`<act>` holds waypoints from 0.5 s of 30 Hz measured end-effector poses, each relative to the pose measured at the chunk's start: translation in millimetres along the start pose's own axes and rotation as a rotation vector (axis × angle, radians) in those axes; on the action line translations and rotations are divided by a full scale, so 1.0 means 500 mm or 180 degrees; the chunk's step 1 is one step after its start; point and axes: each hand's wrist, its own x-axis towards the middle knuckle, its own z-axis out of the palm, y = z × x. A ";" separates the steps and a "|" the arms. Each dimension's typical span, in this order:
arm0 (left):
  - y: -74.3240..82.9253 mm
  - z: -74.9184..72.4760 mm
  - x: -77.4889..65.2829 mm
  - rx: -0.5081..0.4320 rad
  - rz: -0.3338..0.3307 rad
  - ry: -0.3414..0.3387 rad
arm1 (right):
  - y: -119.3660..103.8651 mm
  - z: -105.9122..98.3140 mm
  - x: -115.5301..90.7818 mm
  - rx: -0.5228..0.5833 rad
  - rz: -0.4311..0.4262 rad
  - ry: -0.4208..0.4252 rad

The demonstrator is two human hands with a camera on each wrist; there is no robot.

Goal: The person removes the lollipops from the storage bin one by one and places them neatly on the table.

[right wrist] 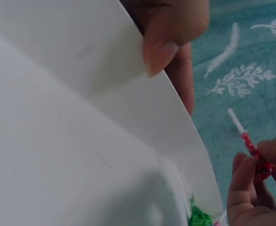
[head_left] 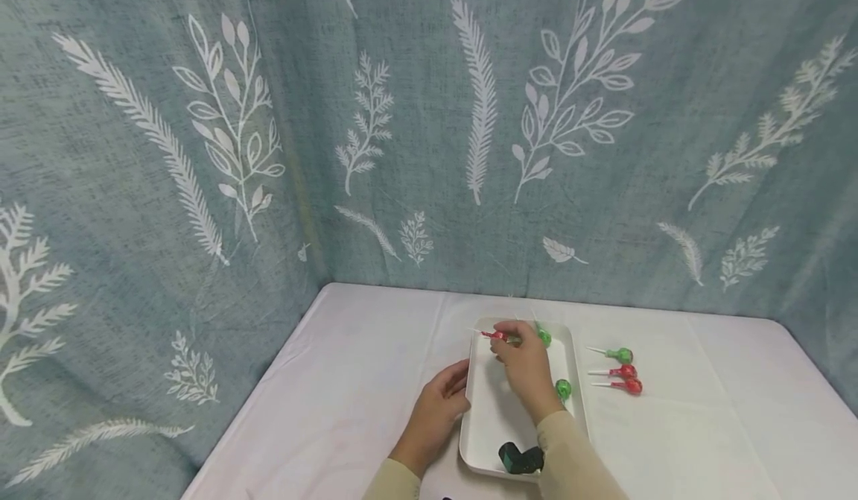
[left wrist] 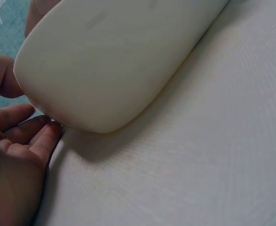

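Note:
My right hand [head_left: 526, 369] pinches a red-wrapped lollipop [head_left: 494, 334] by its candy end above the far part of a white tray [head_left: 489, 425]. Its white stick points left, and the right wrist view shows the red wrapper [right wrist: 264, 168] between thumb and fingers. At the tray's left side, my left hand [head_left: 437, 413] grips the edge; its thumb [right wrist: 162, 57] lies over the rim with fingers outside. Green lollipops [head_left: 544, 337] lie in the tray near the right hand, partly covered by it. Another green lollipop [head_left: 563, 389] is by the right wrist.
Two dark green, roughly cylindrical pieces [head_left: 519, 460] sit at the tray's near end, partly behind the right sleeve. On the white-covered table [head_left: 704, 425], right of the tray, lie a green lollipop [head_left: 623, 355] and two red lollipops [head_left: 630, 386]. A patterned curtain [head_left: 429, 150] stands behind.

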 end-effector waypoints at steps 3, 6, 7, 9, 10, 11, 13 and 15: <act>0.001 0.001 0.000 0.0030 -0.0016 0.0016 | -0.006 -0.010 -0.004 -0.0085 -0.0051 0.0015; 0.004 0.002 -0.001 0.0039 -0.0033 0.0023 | -0.011 -0.022 -0.008 -0.0111 -0.0098 -0.0001; 0.004 0.002 -0.001 0.0042 -0.0034 0.0022 | -0.014 -0.027 -0.008 -0.0106 -0.0105 -0.0007; 0.005 0.003 0.000 0.0042 -0.0063 0.0029 | -0.021 -0.038 -0.009 -0.0099 -0.0104 -0.0016; 0.005 0.003 0.000 0.0034 -0.0057 0.0029 | -0.025 -0.044 -0.009 -0.0092 -0.0090 -0.0018; 0.004 0.004 0.000 0.0026 -0.0054 0.0029 | -0.029 -0.050 -0.010 -0.0080 -0.0076 -0.0019; 0.002 0.004 0.001 0.0026 -0.0048 0.0039 | -0.038 -0.063 -0.010 -0.0071 0.0010 -0.0029; 0.002 0.004 0.002 0.0029 -0.0048 0.0046 | -0.047 -0.078 -0.011 -0.0079 0.0074 -0.0026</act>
